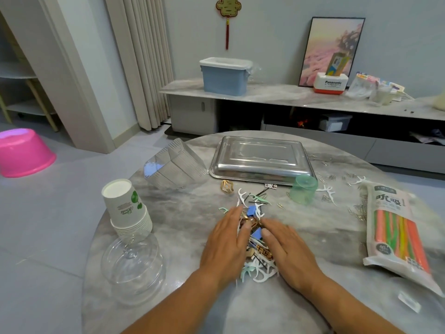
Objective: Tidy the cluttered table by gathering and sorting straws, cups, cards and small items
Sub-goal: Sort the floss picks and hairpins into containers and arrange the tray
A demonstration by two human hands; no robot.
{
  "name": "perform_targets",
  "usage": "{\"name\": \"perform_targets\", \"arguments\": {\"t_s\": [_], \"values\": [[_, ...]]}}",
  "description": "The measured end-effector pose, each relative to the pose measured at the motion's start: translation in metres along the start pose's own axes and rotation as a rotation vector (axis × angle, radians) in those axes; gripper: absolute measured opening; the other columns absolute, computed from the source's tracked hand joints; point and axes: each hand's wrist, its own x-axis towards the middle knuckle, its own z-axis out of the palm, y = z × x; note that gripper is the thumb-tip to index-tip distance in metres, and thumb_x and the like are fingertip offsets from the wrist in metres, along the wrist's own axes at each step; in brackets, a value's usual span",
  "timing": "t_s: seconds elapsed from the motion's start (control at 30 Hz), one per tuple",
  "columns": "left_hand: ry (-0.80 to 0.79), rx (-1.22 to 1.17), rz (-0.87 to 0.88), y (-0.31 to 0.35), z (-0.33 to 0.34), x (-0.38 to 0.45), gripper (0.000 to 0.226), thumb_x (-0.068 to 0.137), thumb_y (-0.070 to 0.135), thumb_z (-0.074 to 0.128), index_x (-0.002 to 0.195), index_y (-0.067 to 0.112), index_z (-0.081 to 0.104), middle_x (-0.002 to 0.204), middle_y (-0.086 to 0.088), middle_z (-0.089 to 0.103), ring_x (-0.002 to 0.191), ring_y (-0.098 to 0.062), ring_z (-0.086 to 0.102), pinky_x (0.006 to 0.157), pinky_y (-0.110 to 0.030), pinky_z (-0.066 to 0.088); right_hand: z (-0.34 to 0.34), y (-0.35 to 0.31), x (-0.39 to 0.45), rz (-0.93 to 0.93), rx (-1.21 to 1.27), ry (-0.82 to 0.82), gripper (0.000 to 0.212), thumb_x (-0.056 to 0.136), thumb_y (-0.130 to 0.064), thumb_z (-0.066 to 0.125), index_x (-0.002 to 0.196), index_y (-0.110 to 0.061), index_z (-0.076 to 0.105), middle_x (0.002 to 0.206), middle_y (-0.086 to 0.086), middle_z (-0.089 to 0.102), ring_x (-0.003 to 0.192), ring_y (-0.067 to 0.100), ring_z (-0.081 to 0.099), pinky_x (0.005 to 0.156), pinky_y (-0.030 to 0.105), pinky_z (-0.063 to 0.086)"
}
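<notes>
Both hands, left (pixel 225 239) and right (pixel 287 248), lay flat with straight fingers, cupping a heap of floss picks and clips (pixel 255 237) mid round grey marble desk (pixel 187 213); one straw packet (pixel 397 235) near the right edge.

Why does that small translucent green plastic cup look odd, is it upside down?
Yes, the translucent green plastic cup stands upside down on the grey marble table: its closed base faces up and the wider rim rests on the tabletop.
</notes>
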Motion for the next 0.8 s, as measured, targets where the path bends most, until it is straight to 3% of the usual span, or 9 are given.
{"name": "perform_targets", "arguments": {"t_s": [0.1,0.17,0.23,0.33,0.47,0.67,0.8], "values": [[0.145,-0.024,-0.064,-0.009,-0.009,0.024,0.065,0.099,0.070,0.017,0.157,0.041,0.020,0.164,0.014,0.025,0.151,-0.007,0.020,0.123,-0.033,0.020,-0.014,0.005,0.009,0.102,0.224,0.014,0.067,0.095,-0.078,0.025,0.150,-0.044,0.040,0.154,-0.028,0.036,0.141,-0.010,0.028,0.117,0.020,0.018],[0.099,0.077,-0.111,-0.019,-0.017,0.047,0.072,0.096,0.076,0.011,0.159,0.041,0.013,0.168,0.010,0.014,0.154,-0.013,0.012,0.125,-0.042,0.017,-0.024,0.014,0.023,0.133,0.236,0.046,0.075,0.093,-0.079,0.025,0.155,-0.038,0.036,0.158,-0.024,0.032,0.142,-0.009,0.024,0.115,0.018,0.015],[-0.022,0.156,-0.121,-0.027,-0.023,0.072,0.076,0.093,0.078,0.008,0.160,0.041,0.004,0.170,0.008,0.000,0.156,-0.015,0.000,0.126,-0.046,0.009,-0.027,0.020,0.042,0.147,0.191,0.024,0.072,0.098,-0.068,0.028,0.159,-0.031,0.028,0.164,-0.018,0.023,0.143,-0.009,0.016,0.115,0.016,0.008],[-0.143,0.262,-0.051,-0.030,-0.020,0.099,0.079,0.091,0.079,0.005,0.160,0.040,-0.004,0.169,0.004,-0.011,0.155,-0.015,-0.011,0.125,-0.040,-0.002,-0.022,0.023,0.076,0.142,0.061,0.001,0.068,0.105,-0.055,0.029,0.162,-0.021,0.016,0.169,-0.007,0.011,0.153,0.004,0.007,0.122,0.023,0.004],[-0.244,0.416,0.090,-0.029,-0.004,0.119,0.073,0.096,0.071,0.002,0.160,0.037,-0.003,0.169,0.008,-0.008,0.153,-0.007,-0.014,0.126,-0.040,-0.007,-0.013,0.027,0.115,0.129,-0.112,-0.009,0.070,0.106,-0.055,0.026,0.163,-0.018,0.012,0.170,-0.001,0.008,0.156,0.011,0.004,0.126,0.033,0.003],[-0.348,0.381,0.230,-0.030,-0.009,0.115,0.061,0.104,0.059,0.007,0.161,0.037,0.008,0.168,0.018,0.000,0.151,0.005,-0.010,0.122,-0.028,-0.010,-0.002,0.031,0.123,0.043,-0.357,-0.046,0.071,0.103,-0.062,0.017,0.162,-0.023,0.012,0.170,-0.003,0.005,0.156,0.014,0.001,0.127,0.043,0.000],[-0.393,0.239,0.278,-0.018,-0.009,0.093,0.058,0.105,0.057,0.011,0.159,0.040,0.017,0.166,0.022,0.012,0.149,0.011,0.000,0.123,-0.023,-0.004,-0.006,0.028,0.102,-0.029,-0.327,-0.093,0.067,0.105,-0.060,0.018,0.162,-0.025,0.018,0.169,-0.007,0.011,0.155,0.009,0.006,0.126,0.039,0.002]]}}
